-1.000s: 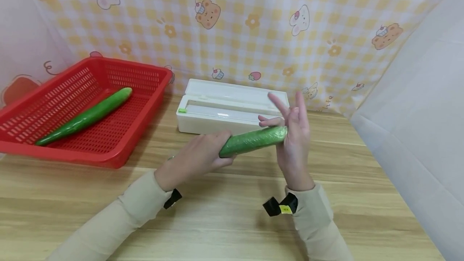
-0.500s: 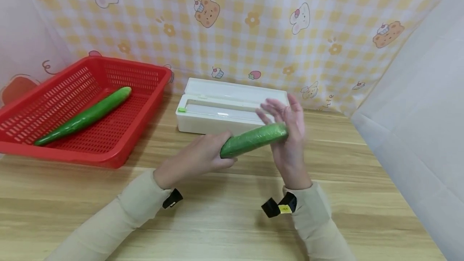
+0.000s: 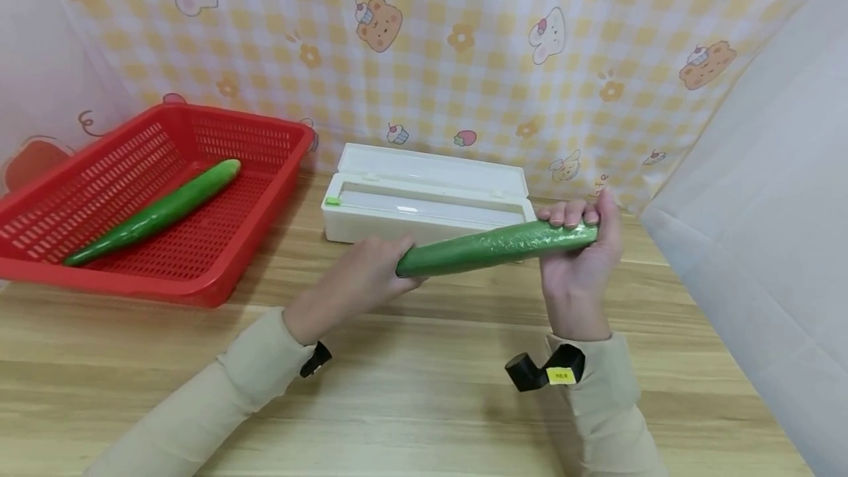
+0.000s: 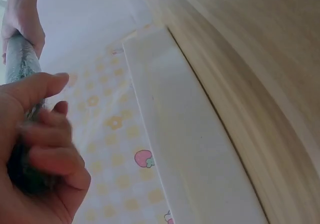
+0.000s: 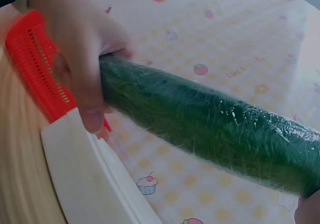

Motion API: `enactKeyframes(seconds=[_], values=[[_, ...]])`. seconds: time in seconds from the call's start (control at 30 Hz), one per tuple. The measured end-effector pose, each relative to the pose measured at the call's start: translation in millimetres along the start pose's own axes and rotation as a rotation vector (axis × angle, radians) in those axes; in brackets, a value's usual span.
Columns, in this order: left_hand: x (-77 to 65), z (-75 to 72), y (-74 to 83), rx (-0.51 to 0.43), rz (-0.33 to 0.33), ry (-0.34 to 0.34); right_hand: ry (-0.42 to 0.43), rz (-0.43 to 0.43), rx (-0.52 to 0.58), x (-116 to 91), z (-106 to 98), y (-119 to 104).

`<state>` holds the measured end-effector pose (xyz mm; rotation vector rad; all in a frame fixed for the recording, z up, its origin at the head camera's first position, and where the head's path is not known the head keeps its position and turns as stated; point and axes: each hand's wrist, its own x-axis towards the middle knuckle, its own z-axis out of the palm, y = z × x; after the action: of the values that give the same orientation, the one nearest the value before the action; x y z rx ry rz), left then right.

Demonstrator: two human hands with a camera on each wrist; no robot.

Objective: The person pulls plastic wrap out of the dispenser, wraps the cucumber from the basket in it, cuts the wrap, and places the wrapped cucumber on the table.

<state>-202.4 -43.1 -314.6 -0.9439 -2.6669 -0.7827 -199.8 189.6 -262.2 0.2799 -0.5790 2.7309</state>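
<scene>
A green cucumber (image 3: 483, 250) in clear plastic wrap is held up above the table, slanting slightly up to the right. My left hand (image 3: 361, 278) grips its left end, fingers curled round it in the left wrist view. At the other end my right hand (image 3: 579, 271) grips it, fingertips over the top and palm underneath. In the right wrist view the film on the wrapped cucumber (image 5: 200, 119) looks shiny and creased. Just behind it stands a white cling film box (image 3: 397, 227) with its lid (image 3: 430, 168) raised.
A red plastic basket (image 3: 218, 282) stands at the left with another cucumber (image 3: 159, 216) lying in it. The wooden table (image 3: 411, 403) runs up to a yellow checked cloth (image 3: 424, 79) at the back. White cloth (image 3: 762, 205) hangs on the right side.
The right hand has moved right and gone from loose, spread fingers to gripping the cucumber's end. More of the cucumber shows between the hands. The left hand has barely moved.
</scene>
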Motion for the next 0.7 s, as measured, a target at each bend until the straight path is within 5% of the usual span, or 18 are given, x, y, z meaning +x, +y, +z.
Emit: enactKeyframes(seconds=[0.17,0.3,0.57,0.63,0.7], values=[[-0.8,4.1,-2.2,-0.020,0.005,-0.040,-0.006,0.022,-0.020,1.2,-1.4,-3.0],[0.3,8.9,-4.7,-0.168,-0.033,-0.153,-0.080,0.016,-0.029,1.5,-3.7,-1.9],[0.3,11.8,-7.2,-0.597,-0.309,-0.518,-0.493,0.094,0.183,0.2,-2.9,-8.7],[0.3,12.1,-5.7,-0.637,-0.350,-0.533,-0.559,0.110,0.201,-0.4,-1.6,-11.5],[0.8,12.7,-3.5,-0.599,-0.312,-0.455,-0.544,0.119,0.201,-1.0,0.1,-13.5]])
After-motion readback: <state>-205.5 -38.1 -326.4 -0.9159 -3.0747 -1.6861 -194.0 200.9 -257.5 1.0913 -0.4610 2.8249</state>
